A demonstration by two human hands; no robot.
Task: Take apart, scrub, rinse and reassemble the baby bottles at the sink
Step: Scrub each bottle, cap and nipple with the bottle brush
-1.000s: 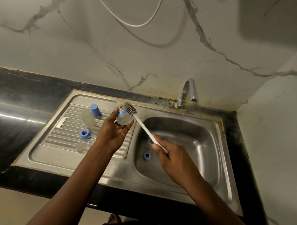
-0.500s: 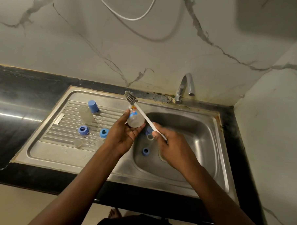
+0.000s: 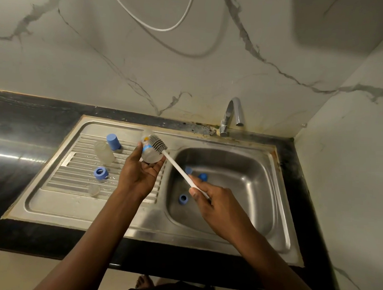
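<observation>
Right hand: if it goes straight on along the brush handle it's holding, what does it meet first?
Probably the bottle gripped in the left hand: the right hand points up-left along the brush, whose bristle head overlaps the bottle's side. Whether they touch is unclear from this one view.

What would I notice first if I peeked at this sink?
Two hands in the middle: the left grip holds a clear baby bottle above the draining board, and the right grip holds a white brush with its bristles at the bottle. Blue bottle parts lie in the sink bowl and on the draining board.
</observation>
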